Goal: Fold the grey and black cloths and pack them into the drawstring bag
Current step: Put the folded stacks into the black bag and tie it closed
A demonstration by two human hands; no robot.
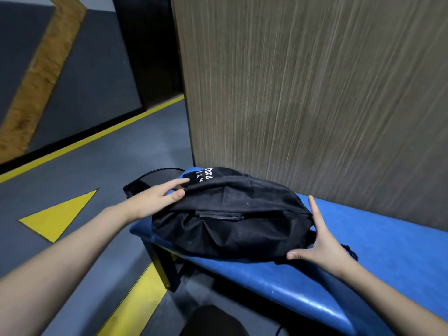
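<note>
The right hand (317,243) is spread wide, fingers straight and thumb out, pressed flat against the near right end of the black drawstring bag (232,221). The bag lies bulging on the blue bench (363,263). At the bag's far left edge, the left hand (157,200) rests with fingers loosely extended, holding nothing.

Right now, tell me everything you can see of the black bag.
The black bag is soft matte fabric, bulging as if stuffed, lying on its side on the blue bench against the wood-grain panel. White print shows at its far end, and a flat strap crosses its middle. The left hand rests open on its far-left edge; the right hand is open against its right end.
</note>
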